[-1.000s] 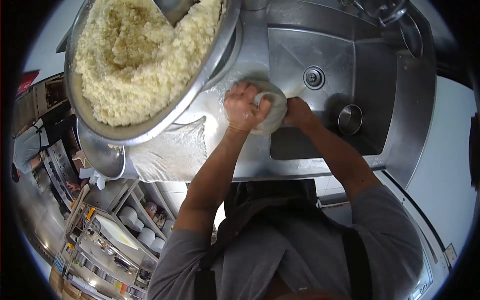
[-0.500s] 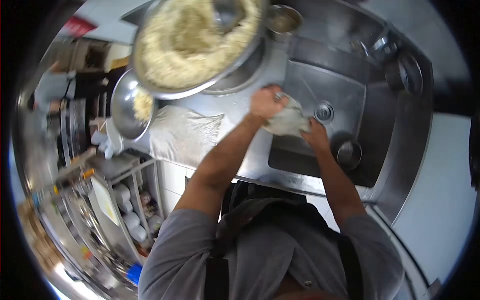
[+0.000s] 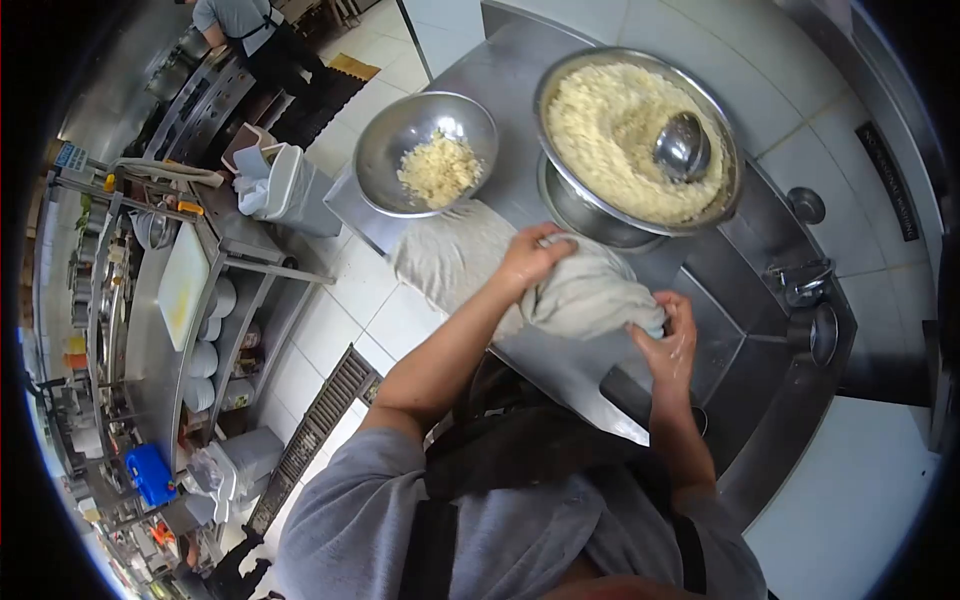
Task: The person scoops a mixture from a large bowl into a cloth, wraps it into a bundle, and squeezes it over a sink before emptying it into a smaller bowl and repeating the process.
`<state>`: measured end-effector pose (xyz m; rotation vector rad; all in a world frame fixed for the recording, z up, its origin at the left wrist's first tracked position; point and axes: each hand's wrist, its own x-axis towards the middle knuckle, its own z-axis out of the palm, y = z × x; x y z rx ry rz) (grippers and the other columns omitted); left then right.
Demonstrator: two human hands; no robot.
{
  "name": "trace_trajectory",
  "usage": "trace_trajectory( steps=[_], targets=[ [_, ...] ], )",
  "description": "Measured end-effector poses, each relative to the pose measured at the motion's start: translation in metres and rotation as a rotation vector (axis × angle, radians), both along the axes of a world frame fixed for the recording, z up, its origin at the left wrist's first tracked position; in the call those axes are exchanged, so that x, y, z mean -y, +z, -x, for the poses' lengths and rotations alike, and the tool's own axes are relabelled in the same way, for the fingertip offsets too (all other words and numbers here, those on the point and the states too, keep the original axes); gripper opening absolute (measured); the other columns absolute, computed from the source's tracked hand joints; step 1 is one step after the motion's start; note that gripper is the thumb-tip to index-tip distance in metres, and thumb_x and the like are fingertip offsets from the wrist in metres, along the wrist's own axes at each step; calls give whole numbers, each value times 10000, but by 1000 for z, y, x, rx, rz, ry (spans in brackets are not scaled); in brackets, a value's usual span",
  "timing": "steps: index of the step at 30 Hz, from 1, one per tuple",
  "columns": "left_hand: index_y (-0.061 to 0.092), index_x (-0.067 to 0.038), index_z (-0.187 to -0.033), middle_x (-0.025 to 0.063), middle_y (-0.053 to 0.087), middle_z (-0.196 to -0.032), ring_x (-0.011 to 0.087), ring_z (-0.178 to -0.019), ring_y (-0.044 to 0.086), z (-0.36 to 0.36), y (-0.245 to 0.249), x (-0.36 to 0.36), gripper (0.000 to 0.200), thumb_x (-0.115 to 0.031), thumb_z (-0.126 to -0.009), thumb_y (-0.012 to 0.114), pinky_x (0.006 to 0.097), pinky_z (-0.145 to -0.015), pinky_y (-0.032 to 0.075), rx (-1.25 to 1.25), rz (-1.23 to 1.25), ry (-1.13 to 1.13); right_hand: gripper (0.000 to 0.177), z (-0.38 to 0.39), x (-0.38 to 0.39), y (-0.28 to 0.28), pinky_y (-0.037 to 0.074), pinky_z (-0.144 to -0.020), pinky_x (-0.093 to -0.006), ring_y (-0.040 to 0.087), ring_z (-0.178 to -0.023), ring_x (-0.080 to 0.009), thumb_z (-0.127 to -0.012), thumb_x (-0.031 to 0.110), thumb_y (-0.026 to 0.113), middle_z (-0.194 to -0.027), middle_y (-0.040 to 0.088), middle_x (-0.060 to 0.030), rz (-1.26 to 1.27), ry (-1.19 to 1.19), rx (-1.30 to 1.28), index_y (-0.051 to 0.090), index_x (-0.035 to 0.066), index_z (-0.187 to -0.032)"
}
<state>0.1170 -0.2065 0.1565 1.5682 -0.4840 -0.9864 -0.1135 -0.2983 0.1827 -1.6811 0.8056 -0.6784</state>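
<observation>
My left hand [image 3: 537,262] is closed on the upper left part of a damp, bunched whitish cloth [image 3: 590,295]. At its right end my right hand [image 3: 670,340] pinches the same cloth between thumb and fingers. The bundle hangs over the counter beside the sink. A second whitish cloth [image 3: 445,255] lies spread at the counter's front edge, left of my left hand. Beyond my hands a large steel bowl [image 3: 735,195] of pale yellow, crumbly food, with a metal scoop [image 3: 682,147] in it, rests on another metal vessel [image 3: 600,220].
A smaller steel bowl [image 3: 375,165] with some of the crumbly food stands at the counter's left. The sink [image 3: 740,380] and tap [image 3: 805,280] are to my right. Left are a white bin [image 3: 285,185] and metal shelving [image 3: 230,300]. A co-worker [image 3: 245,25] stands far off.
My view has turned left. The cloth bundle has moved from over the sink to the counter, looser and more spread out, with both hands still on it.
</observation>
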Motion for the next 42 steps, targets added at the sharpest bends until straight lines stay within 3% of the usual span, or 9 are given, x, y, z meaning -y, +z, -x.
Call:
trace_trajectory(
  steps=[5,7,16,19,30,35,38,40,42],
  targets=[
    [606,-30,-1135,80,627,-1067,171,-958,590,-155,44,-37,378,-293,-863,608,279,-846,468,39,187,38,367,-170,-9,110,462,-656,-256,565,-742,-97,-648,38,709,-891,640,-28,363,165,64,622,45,-1005],
    [585,-30,-1173,89,616,-1101,176,-990,587,-219,44,-49,424,-334,-878,590,287,-863,466,-27,234,42,348,-235,-6,136,483,-690,-299,612,-764,-161,-660,56,684,-940,662,-52,617,267,24,633,66,-1004],
    [502,-131,-1358,110,438,-1421,278,-1333,354,-327,4,-113,628,-558,-898,481,487,-1086,262,23,20,-36,361,-411,-21,125,470,-696,-339,602,-748,-262,-651,55,628,-883,640,-99,1034,491,-239,670,102,-1006],
    [500,-147,-1364,116,397,-1450,304,-1368,302,-332,2,-120,626,-575,-908,457,509,-1096,239,-61,68,-23,313,-433,-28,136,497,-773,-390,632,-860,-311,-684,93,656,-908,672,-121,916,466,-324,679,120,-995],
    [413,-72,-1411,141,356,-1476,323,-1392,268,-353,9,-114,693,-561,-919,436,508,-1090,250,-80,84,-96,329,-455,-36,165,504,-718,-393,630,-763,-306,-686,160,632,-915,668,-133,1125,385,-235,684,141,-1010],
    [386,-91,-1431,149,371,-1465,318,-1384,286,-347,51,-116,723,-569,-895,479,480,-1112,245,59,357,-35,334,-446,-45,198,521,-728,-344,655,-769,-263,-712,139,645,-931,687,-125,1073,318,-261,665,105,-1043],
    [390,-100,-1430,149,374,-1463,303,-1384,291,-354,56,-106,724,-570,-889,489,488,-1107,250,169,160,-90,341,-449,-38,208,476,-636,-356,601,-646,-252,-684,247,655,-769,667,-130,1150,295,-381,695,105,-991],
    [398,-104,-1426,142,373,-1463,292,-1374,311,-352,62,-115,718,-553,-879,523,486,-1092,279,134,227,-82,361,-438,-36,227,459,-617,-348,563,-614,-233,-672,268,662,-735,646,-124,1049,265,-154,695,108,-994],
    [462,-83,-1381,142,466,-1394,286,-1301,422,-350,62,-121,657,-486,-873,571,441,-1046,359,146,254,23,357,-427,-40,246,485,-692,-371,612,-726,-289,-691,228,669,-823,667,-152,1052,266,-186,684,74,-1013]
  ],
)
